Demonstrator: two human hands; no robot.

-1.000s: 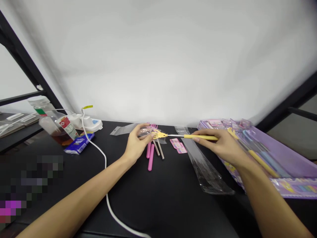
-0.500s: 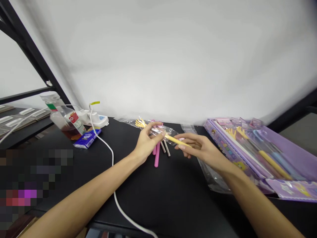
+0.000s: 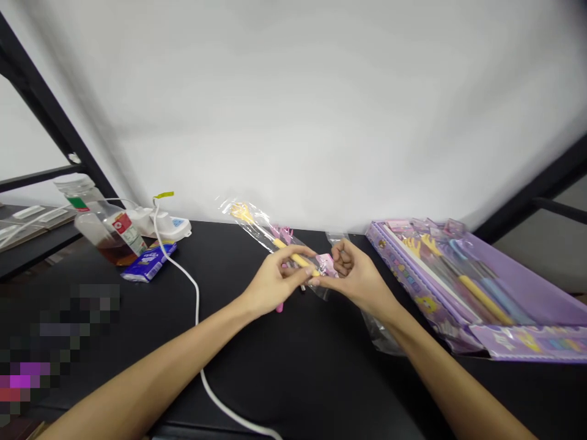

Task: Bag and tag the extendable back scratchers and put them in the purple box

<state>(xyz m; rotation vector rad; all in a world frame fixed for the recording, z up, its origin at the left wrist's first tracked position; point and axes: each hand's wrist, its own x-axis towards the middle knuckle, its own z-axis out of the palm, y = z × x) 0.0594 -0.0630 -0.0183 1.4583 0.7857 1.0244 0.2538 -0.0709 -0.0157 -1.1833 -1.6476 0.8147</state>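
A yellow hand-shaped back scratcher [image 3: 242, 212] lies slantwise in a clear plastic sleeve [image 3: 262, 215], its claw end toward the wall. My left hand [image 3: 274, 278] is closed round its yellow handle through the sleeve. At the handle's lower end is my right hand [image 3: 362, 275], fingers curled in and thumb against the end; whatever the curled fingers grip is hidden. A small pink card [image 3: 326, 264] shows between both hands. Underneath, partly covered by my left hand, lie pink back scratchers [image 3: 284, 232] on the black table [image 3: 293, 366].
To the right, a purple display box [image 3: 541, 287] holds several wrapped back scratchers. An empty-looking plastic bag [image 3: 385, 339] lies under my right forearm. Leftward are a bottle [image 3: 103, 226], a blue packet [image 3: 149, 263], a power strip [image 3: 177, 227] and a white cable [image 3: 197, 299].
The back scratcher's handle end has gone deeper into the sleeve, and its claw end shows further up and left. My right hand has changed from holding the handle to curled fingers at its end.
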